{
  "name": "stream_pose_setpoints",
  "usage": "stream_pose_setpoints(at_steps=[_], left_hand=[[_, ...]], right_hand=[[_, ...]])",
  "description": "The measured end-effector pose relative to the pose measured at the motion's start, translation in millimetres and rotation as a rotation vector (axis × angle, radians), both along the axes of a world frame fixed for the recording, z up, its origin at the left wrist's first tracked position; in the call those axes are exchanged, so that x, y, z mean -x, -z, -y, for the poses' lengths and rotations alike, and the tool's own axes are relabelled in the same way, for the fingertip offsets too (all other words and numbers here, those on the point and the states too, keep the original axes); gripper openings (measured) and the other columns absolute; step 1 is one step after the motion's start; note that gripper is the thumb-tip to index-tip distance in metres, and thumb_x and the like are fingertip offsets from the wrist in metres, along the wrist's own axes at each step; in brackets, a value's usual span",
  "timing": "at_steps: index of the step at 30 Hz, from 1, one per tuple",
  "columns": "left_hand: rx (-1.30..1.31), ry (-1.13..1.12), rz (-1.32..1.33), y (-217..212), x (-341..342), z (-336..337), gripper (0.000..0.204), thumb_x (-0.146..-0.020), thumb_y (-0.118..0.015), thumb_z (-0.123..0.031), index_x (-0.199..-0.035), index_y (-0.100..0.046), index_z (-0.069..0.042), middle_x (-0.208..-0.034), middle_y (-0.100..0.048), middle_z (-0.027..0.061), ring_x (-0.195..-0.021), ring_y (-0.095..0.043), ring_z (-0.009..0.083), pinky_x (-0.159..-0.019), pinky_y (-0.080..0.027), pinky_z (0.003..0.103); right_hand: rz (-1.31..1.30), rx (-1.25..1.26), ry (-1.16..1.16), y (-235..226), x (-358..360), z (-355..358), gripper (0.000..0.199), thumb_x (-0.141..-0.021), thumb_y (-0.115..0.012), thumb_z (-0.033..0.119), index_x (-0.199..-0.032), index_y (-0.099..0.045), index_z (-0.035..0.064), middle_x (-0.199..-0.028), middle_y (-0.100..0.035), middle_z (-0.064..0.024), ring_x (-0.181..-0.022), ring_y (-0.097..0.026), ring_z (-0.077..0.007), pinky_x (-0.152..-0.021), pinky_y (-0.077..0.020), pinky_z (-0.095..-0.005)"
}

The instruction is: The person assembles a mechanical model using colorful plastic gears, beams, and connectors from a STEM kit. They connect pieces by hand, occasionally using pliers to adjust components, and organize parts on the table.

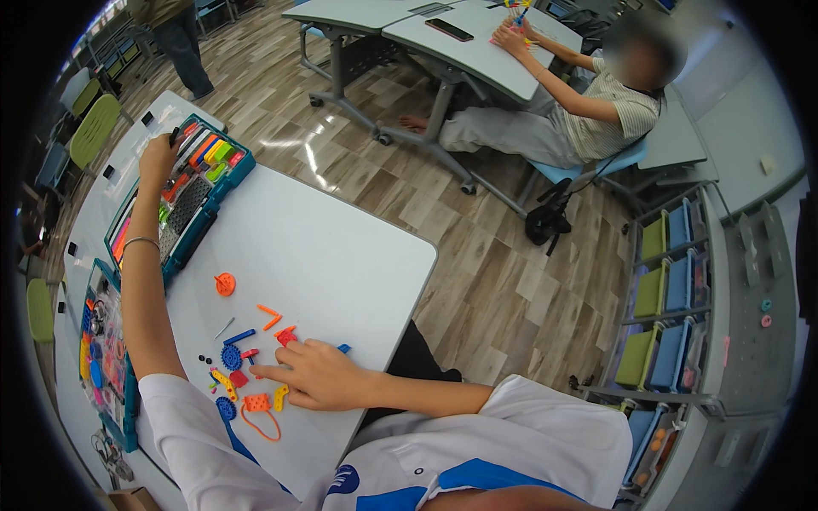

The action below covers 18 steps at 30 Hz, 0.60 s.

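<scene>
My left hand reaches over the far end of a teal-edged parts case. Its fingers are closed on a small black piece, whose exact kind I cannot make out. Sorted building parts in orange, white, black and green fill the case. My right hand lies palm down on the white table, index finger stretched out among loose pieces. Around it are a blue gear, a red piece, a yellow piece and an orange block beside an orange band. An orange disc lies farther off.
A second open case of mixed colourful parts sits at the left. Across the wood-look floor, a seated person handles a small colourful build at another table, near a phone. Shelves with green and blue bins stand right.
</scene>
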<state>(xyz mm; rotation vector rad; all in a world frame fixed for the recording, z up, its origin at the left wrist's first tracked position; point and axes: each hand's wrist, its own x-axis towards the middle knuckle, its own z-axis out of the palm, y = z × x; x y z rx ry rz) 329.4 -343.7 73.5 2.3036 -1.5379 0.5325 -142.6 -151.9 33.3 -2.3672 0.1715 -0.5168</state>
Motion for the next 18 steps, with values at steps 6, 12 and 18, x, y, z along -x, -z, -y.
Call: stream_pose_setpoints(at_steps=[6, 12, 18], left_hand=[[-0.103, -0.011, -0.322, 2, -8, 10, 0.039, -0.077, -0.079, -0.030, -0.102, -0.069, -0.003, -0.077, -0.071, 0.0168, -0.075, -0.070, 0.0321, -0.070, -0.054, 0.043], [-0.124, 0.019, -0.438, 1, -41, 19, 0.032, -0.067, -0.071, -0.014, -0.096, -0.072, -0.002, -0.073, -0.070, 0.0134, -0.065, -0.068, 0.0242, -0.066, -0.053, 0.037], [-0.114, 0.036, -0.535, 0, -36, 21, 0.023, -0.073, -0.065, -0.015, -0.087, -0.074, -0.001, -0.070, -0.070, 0.0127, -0.064, -0.068, 0.0235, -0.064, -0.051, 0.037]], right_hand=[[-0.020, -0.016, 0.000, -1, 0, 4, 0.049, -0.085, -0.060, 0.023, -0.133, -0.054, 0.0126, -0.095, -0.054, -0.0107, -0.091, -0.055, -0.0261, -0.079, -0.0440, -0.0381], [0.070, 0.027, 0.022, 2, 0, 2, 0.055, -0.083, -0.059, 0.016, -0.137, -0.053, 0.0148, -0.091, -0.051, -0.0081, -0.085, -0.053, -0.0227, -0.072, -0.0425, -0.0346], [0.081, 0.020, 0.044, 0, -1, 4, 0.057, -0.079, -0.061, 0.015, -0.136, -0.056, 0.0157, -0.087, -0.051, -0.0056, -0.080, -0.053, -0.0223, -0.069, -0.0424, -0.0350]])
